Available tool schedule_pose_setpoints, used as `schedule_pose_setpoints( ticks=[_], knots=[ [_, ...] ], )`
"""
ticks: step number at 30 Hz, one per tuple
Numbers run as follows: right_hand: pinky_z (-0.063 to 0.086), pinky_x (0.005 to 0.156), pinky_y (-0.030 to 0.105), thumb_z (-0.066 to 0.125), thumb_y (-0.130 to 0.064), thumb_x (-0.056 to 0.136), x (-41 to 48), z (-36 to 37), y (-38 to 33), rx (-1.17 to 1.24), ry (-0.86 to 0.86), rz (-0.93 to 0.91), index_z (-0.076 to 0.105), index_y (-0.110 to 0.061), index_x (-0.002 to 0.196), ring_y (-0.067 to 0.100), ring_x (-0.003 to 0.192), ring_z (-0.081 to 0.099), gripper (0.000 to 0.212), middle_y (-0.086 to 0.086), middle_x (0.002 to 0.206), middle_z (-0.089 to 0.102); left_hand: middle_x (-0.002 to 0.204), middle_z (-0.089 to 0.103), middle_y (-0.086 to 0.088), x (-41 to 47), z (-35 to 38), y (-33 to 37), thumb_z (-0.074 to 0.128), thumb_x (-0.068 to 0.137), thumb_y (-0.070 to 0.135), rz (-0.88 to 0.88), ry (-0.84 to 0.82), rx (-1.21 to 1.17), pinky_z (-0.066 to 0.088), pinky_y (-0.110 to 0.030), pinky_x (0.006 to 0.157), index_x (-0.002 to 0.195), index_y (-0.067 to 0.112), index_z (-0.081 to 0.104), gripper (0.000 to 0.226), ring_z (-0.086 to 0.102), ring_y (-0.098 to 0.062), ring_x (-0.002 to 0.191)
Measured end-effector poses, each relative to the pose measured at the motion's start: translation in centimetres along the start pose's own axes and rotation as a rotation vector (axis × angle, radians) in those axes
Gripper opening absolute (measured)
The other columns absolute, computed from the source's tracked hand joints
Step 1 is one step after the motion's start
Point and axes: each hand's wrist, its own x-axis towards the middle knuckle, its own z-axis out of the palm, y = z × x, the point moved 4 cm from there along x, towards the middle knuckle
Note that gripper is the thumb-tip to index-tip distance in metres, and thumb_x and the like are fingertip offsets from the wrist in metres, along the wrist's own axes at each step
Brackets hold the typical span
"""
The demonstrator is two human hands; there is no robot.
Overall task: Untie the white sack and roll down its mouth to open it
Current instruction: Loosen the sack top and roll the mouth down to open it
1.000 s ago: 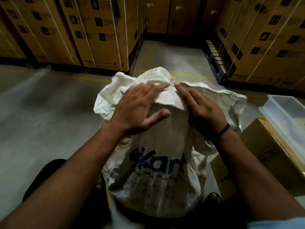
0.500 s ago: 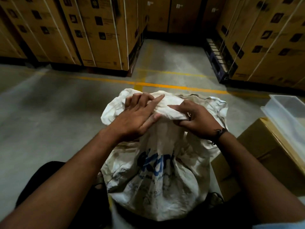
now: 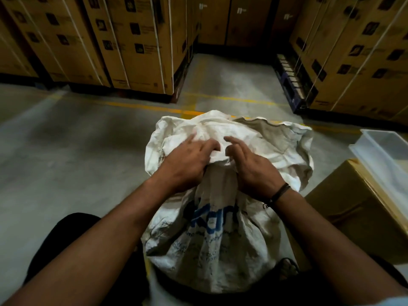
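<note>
The white sack (image 3: 212,246) with blue lettering stands on the floor between my knees. Its loose mouth (image 3: 276,146) is crumpled and folded outward over the top, spreading to the right. My left hand (image 3: 187,164) lies on the left of the folded cloth, fingers curled into it. My right hand (image 3: 251,168), with a dark band at the wrist, presses the cloth beside it, fingers bent and partly spread. The two hands almost touch at the fingertips. No tie or string shows.
A brown cardboard box (image 3: 353,208) sits close on the right with a clear plastic tub (image 3: 384,155) on top. Stacked strapped cartons (image 3: 132,45) line the back left and right (image 3: 357,54). Grey concrete floor (image 3: 72,155) with a yellow line spreads to the left.
The sack's mouth has been pushed lower and folded further outward. Both hands moved down with it and drew closer together, fingers curling into the cloth.
</note>
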Motion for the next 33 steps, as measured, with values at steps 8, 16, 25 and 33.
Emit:
schedule_pose_setpoints(
  ticks=[8,16,25,33],
  knots=[
    [0.05,0.057,0.04,0.062,-0.029,0.082,-0.8,1.0,2.2,0.069,-0.125,0.138,0.03,-0.037,0.131,0.034,0.075,0.064,0.059,0.004,0.081,0.068,0.125,0.048,-0.002,-0.7,0.7,0.2,0.046,0.093,0.034,0.058,-0.045,0.084,0.034,-0.037,0.093,0.137,0.023,0.047,0.046,0.045,-0.023,0.111],
    [0.048,0.07,0.028,0.069,-0.049,0.085,-2.3,1.9,5.1,0.544,-0.587,0.246,0.067,-0.031,0.095,0.003,0.076,0.06,0.02,-0.015,0.086,0.068,0.126,0.037,0.003,-1.0,2.3,-0.7,0.035,0.1,0.06,0.063,-0.148,0.055,0.033,-0.04,0.102,0.139,0.039,0.043,0.045,0.037,-0.019,0.115],
    [0.035,0.057,0.036,0.054,-0.042,0.092,-2.7,3.3,3.8,-0.037,-0.298,0.025,0.045,-0.014,0.112,0.037,0.079,0.06,0.035,0.011,0.092,0.065,0.084,0.069,0.007,-0.4,2.5,-6.5,0.075,0.048,0.085,-0.304,-0.417,0.013,0.055,-0.035,0.075,0.091,0.028,0.07,0.072,0.063,-0.019,0.087],
    [0.046,0.041,0.034,0.049,-0.051,0.088,-3.4,1.1,5.9,-0.284,-0.102,0.136,0.04,-0.02,0.116,0.036,0.05,0.06,0.043,0.009,0.065,0.065,0.079,0.07,-0.002,-1.5,-1.9,-9.4,0.054,0.077,0.079,-0.112,0.345,0.319,0.038,-0.043,0.082,0.089,0.022,0.076,0.062,0.052,-0.03,0.088]
  ],
)
